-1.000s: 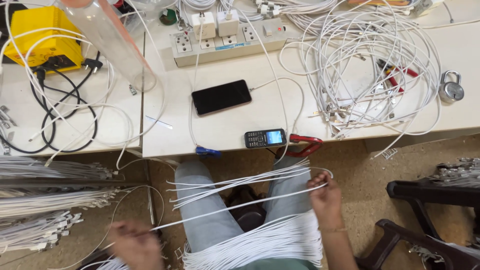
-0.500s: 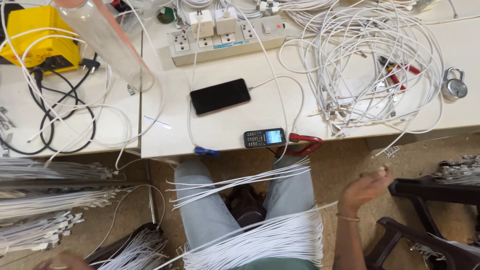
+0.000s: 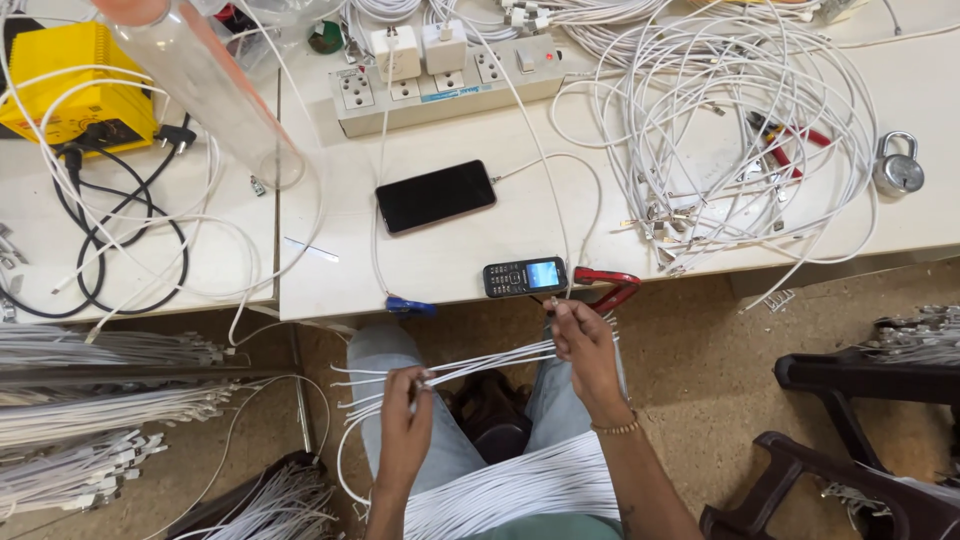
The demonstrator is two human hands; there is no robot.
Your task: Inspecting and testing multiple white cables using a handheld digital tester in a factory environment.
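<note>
- Both hands grasp one bundle of white cables point(image 3: 490, 360) stretched between them above the person's knees: the left hand point(image 3: 405, 430) pinches the end with the small connectors, and the right hand point(image 3: 585, 350) is closed around the strands higher up, just below the table edge.
- More white cables point(image 3: 520, 490) lie draped across the lap, beneath the held bundle.
- On the white table point(image 3: 440, 270), close to the near edge, sits a small keypad phone point(image 3: 525, 277) with its screen lit; a dark smartphone point(image 3: 436, 196) lies farther in.
- A power strip point(image 3: 450, 85) holds two white chargers.
- A loose heap of white cables point(image 3: 740, 130) lies to the right, with a padlock point(image 3: 898, 166) beside it.
- A yellow box point(image 3: 70, 85) stands at far left.
</note>
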